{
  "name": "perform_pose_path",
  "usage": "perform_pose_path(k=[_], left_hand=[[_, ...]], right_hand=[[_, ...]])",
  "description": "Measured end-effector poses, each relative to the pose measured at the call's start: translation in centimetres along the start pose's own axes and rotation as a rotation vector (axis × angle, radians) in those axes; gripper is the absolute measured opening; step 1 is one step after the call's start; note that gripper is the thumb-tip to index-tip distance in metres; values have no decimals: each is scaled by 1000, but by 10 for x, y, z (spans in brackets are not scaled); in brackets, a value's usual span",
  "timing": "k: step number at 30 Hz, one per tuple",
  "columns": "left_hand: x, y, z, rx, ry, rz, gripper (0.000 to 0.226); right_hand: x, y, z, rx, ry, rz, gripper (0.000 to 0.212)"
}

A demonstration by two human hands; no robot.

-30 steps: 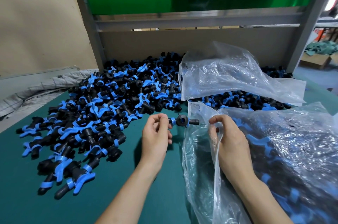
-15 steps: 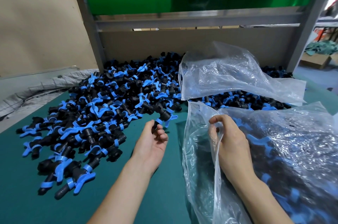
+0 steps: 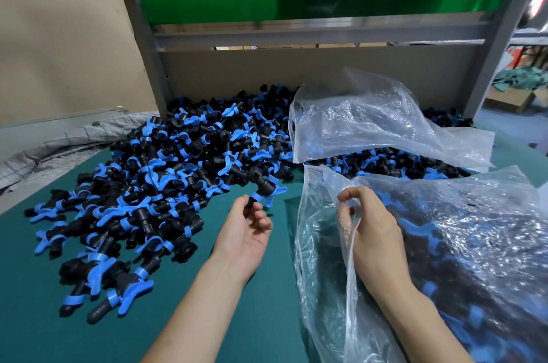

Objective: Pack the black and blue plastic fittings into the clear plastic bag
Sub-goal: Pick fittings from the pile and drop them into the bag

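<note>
A big heap of black and blue plastic fittings [image 3: 166,173] covers the green table. My left hand [image 3: 247,229] lies palm up at the heap's near edge. Its thumb and fingertips pinch the black stub of one fitting [image 3: 265,188] that still touches the pile. The clear plastic bag [image 3: 462,244] lies to the right with many fittings inside. My right hand [image 3: 370,232] pinches the bag's rim and holds the mouth up, facing left.
A second clear bag [image 3: 370,122] lies crumpled over the heap behind the first. A grey metal frame [image 3: 148,66] and a brown board stand at the back. Grey padded cloth [image 3: 59,146] lies at the left edge. Green table surface [image 3: 207,333] shows near me.
One second ago my left hand held a fitting up at the bag's mouth. It has since dropped back left to the pile's edge and taken hold of a fitting there. My right hand stayed put.
</note>
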State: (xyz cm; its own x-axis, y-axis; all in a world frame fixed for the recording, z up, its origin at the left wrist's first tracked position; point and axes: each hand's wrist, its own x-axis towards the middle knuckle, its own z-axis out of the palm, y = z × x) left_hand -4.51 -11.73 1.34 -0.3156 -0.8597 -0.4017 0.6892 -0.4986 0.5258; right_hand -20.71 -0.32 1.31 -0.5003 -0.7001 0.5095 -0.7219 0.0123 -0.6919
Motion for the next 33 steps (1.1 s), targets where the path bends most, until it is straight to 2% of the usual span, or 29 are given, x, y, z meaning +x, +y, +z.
perform_pose_path(k=[33], left_hand=[[-1, -2, -1, 75, -28, 17, 18]], right_hand=[[1, 5, 3, 6, 5, 0, 17]])
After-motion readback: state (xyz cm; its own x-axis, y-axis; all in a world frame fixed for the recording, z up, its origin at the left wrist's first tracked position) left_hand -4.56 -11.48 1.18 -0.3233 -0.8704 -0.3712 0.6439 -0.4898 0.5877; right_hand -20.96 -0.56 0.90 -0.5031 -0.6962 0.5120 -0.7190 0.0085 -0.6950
